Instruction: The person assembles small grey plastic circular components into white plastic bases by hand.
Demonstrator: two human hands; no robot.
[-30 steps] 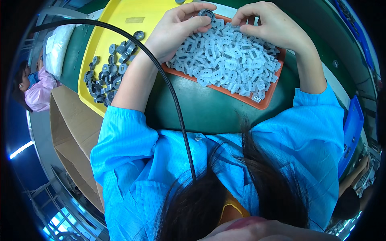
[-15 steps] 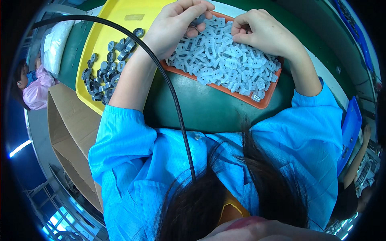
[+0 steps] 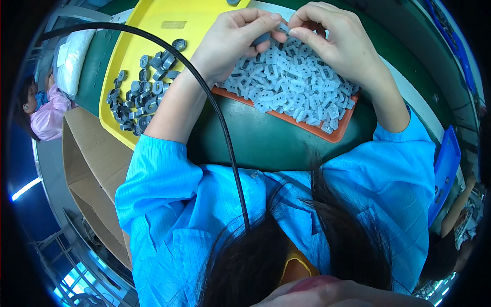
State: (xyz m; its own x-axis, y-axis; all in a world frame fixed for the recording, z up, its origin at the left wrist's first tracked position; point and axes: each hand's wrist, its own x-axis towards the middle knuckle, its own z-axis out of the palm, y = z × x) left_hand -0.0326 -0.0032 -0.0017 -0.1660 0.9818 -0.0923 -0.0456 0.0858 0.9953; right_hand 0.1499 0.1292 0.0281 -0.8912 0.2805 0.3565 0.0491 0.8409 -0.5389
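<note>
My left hand (image 3: 232,43) is closed around a dark grey round part (image 3: 262,39), which shows only partly between the fingers. My right hand (image 3: 340,43) pinches a small translucent plastic piece (image 3: 284,28) between thumb and fingers, close to the left fingertips. Both hands are above an orange tray (image 3: 335,136) heaped with translucent plastic pieces (image 3: 291,84), several with small dark holes. On the left, a yellow tray (image 3: 176,11) carries loose dark grey round parts (image 3: 140,97), partly hidden by my left forearm.
The trays lie on a green table (image 3: 230,138). A black cable (image 3: 225,123) arches across the view. An open cardboard box (image 3: 92,153) stands at the left, near a person in pink (image 3: 50,117). A blue bin (image 3: 444,169) is at the right, with another person's arm (image 3: 458,204) beyond.
My right hand has come up from the heap to the left fingertips with a translucent piece. My left hand has shifted slightly right and down, still around the grey part.
</note>
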